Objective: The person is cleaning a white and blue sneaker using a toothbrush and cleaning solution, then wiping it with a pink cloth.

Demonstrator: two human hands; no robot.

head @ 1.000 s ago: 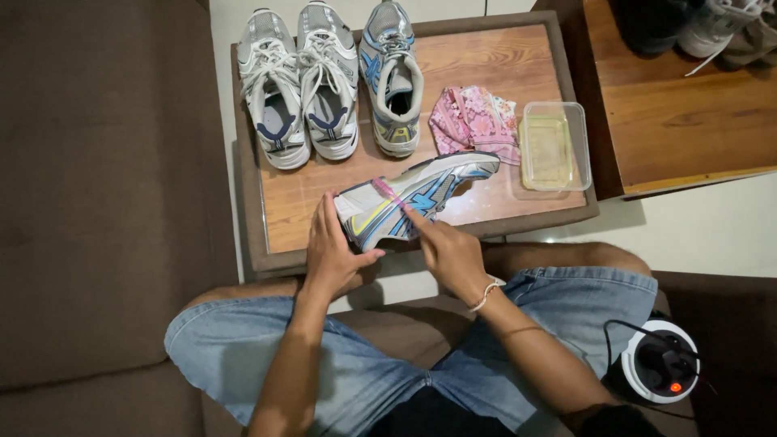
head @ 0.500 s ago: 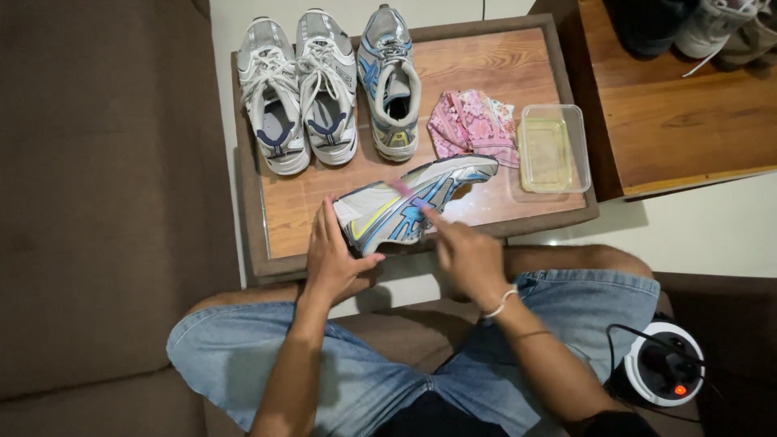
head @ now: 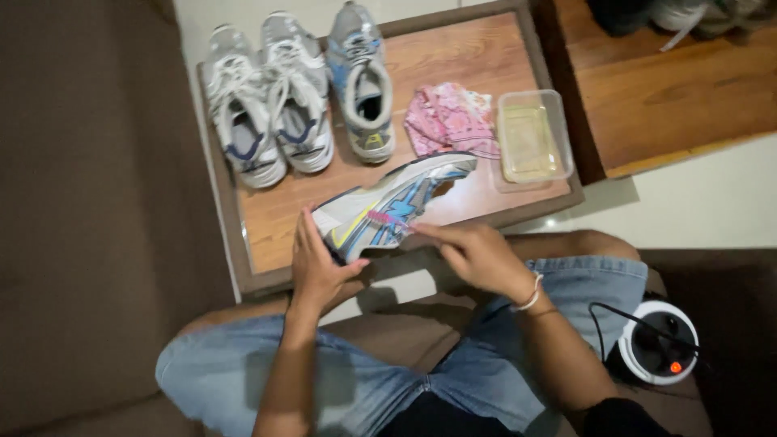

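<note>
- Silver-blue sneaker (head: 388,206) lies on its side at near edge of wooden surface (head: 275,218), heel toward left hand, toe pointing up-right toward the clear tub.
- Vs 0.5 s ago: whole view has slid left and tilted a bit; shoes, cloth and tub all sit further left in frame. Their layout on the surface looks unchanged.
- Pink brush (head: 384,218) was up near the shoe's top edge before; now lower, across the blue side panel at mid-shoe.
- Right hand (head: 477,257) has moved left and lower w/ it; fingers pinched together on the brush handle, bracelet at wrist.
- Left hand (head: 317,263) same spot as before: fingers pressed together, cupping the heel end, thumb under the sole edge.
- Clear plastic tub (head: 530,137), rectangular, on right end of surface; holds yellowish liquid, can't tell what kind. No lid on it.
- Pink floral cloth (head: 449,120) bunched just left of tub, touching or nearly so.
- Three more sneakers at far left of surface: grey-white pair (head: 267,105) side by side, then a silver-blue one (head: 363,85) beside them, all upright, toes toward the person.
- Second wooden table (head: 688,89) at upper right, more shoes at its far edge, cut off by frame.
- White round device w/ red light and black cable (head: 657,348) by the right knee.
</note>
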